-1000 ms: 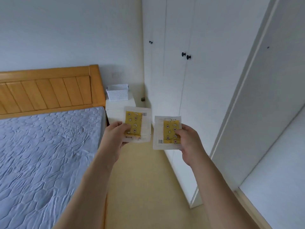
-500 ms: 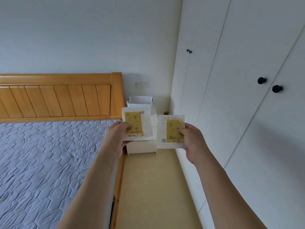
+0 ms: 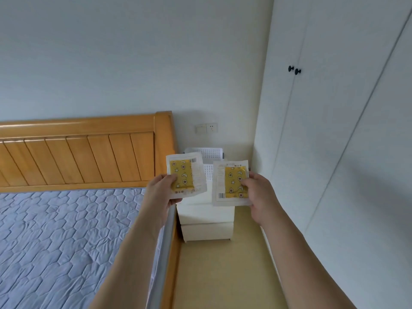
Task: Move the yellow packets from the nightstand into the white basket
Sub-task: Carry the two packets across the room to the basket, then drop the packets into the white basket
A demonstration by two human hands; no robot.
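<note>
Pinching one yellow packet (image 3: 182, 176) in left hand (image 3: 161, 191), another packet (image 3: 235, 183) in right hand (image 3: 256, 191); thin, slippery, likely to miss white basket (image 3: 208, 153) on nightstand (image 3: 206, 216).

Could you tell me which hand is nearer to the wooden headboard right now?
Left. The left hand is just beside the headboard post; the right hand is farther off, toward the wardrobe.

Soft, even daylight, fairly bright; faint shadows only. No glare. Sharp centre, slight softness and wide-angle bending toward the edges.
</note>
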